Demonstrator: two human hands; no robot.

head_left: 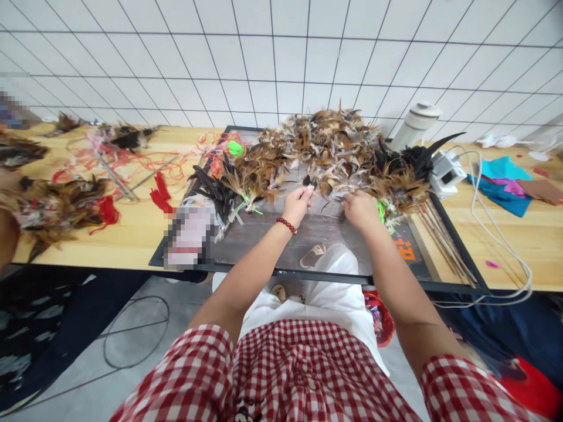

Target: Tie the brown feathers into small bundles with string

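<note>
A large heap of brown feathers (325,138) lies on a dark framed glass panel (264,243) on the table. My left hand (298,206), with a beaded bracelet on its wrist, is closed in a pinch at the near edge of the heap. A small feather with a pale tip (310,187) shows at its fingertips. My right hand (361,210) is at the heap's near right edge, fingers curled down among loose feathers; what they grip is hidden. Feather bunches tied with green string (249,203) lie on both sides, with black feathers (212,189) at the left.
At the right stand a white bottle (416,126) and a white charger (446,173) with a cable. Thin sticks (448,243) lie inside the frame's right edge. Coloured cloth pieces (505,184) are farther right. Red string (132,161) and more feathers (61,205) lie left, near another person.
</note>
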